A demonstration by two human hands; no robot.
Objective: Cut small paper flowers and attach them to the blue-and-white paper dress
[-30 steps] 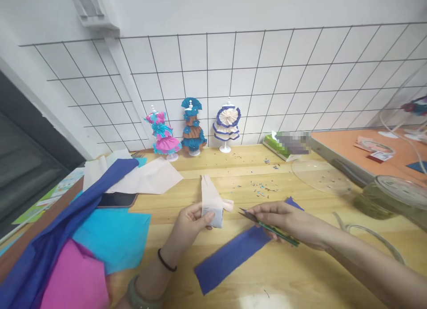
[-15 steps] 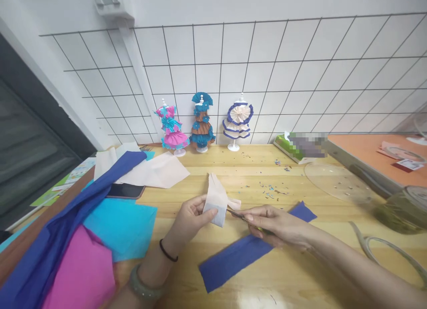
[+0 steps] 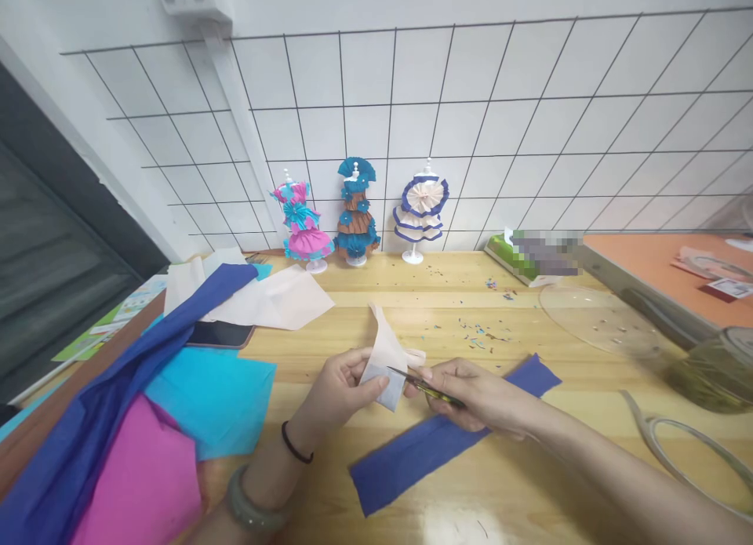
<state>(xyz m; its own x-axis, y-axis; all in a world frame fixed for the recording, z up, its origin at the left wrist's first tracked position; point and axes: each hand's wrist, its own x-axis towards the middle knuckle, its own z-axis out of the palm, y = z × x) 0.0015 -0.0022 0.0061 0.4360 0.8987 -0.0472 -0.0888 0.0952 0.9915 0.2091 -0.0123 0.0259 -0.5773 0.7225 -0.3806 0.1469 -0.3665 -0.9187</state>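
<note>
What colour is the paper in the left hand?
The paper is pale pinkish cream, looking bluish-grey at its lower end; the head view shows it best.

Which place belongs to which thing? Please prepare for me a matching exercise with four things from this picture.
1. scissors
2. phone
3. blue strip
4. brown dress

A. between two other dresses
B. lying on the table, below the right hand
C. near a pale sheet
D. in the right hand

Pairs: 1-D, 2-C, 3-B, 4-A
</note>
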